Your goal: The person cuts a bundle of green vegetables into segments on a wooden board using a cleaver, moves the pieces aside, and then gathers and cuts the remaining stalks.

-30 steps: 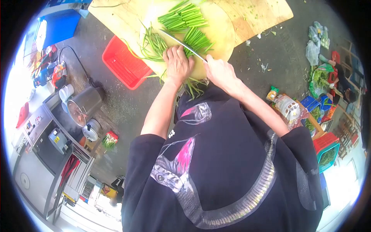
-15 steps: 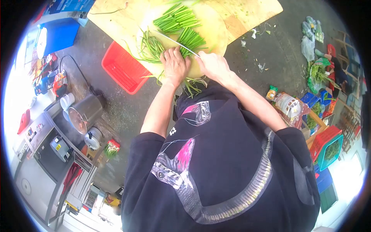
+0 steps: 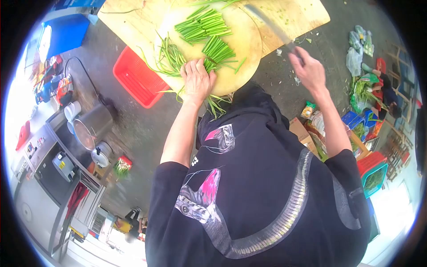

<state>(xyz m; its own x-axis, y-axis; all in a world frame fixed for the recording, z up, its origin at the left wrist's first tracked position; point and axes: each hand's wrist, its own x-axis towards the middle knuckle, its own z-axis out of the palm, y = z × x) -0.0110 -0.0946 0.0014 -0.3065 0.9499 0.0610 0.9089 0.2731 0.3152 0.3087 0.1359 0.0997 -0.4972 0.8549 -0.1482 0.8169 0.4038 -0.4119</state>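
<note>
My right hand (image 3: pixel 309 71) is closed round the handle of a kitchen knife (image 3: pixel 269 24), lifted off to the right, its blade slanting up and left across the board's right edge. On the round cutting board (image 3: pixel 242 73), my left hand (image 3: pixel 197 81) presses down with curled fingers on a bunch of long green stalks (image 3: pixel 171 55), which look like garlic scapes. Loose ends hang over the near edge below that hand. Just beyond its fingertips lies a pile of cut stalks (image 3: pixel 219 50), and farther back rests another cut pile (image 3: pixel 203 24).
The round board lies on a wooden tabletop (image 3: pixel 300 15). Below its left side stands a red plastic basket (image 3: pixel 138 80). A large metal pot (image 3: pixel 93 127) is at left. Crates (image 3: pixel 372 171) and bagged vegetables (image 3: pixel 362 95) sit at right, where another person crouches.
My right hand has lifted the knife away from the stalks, up and to the right. A short cut piece now lies apart at the right. My left hand stays on the bunch.
</note>
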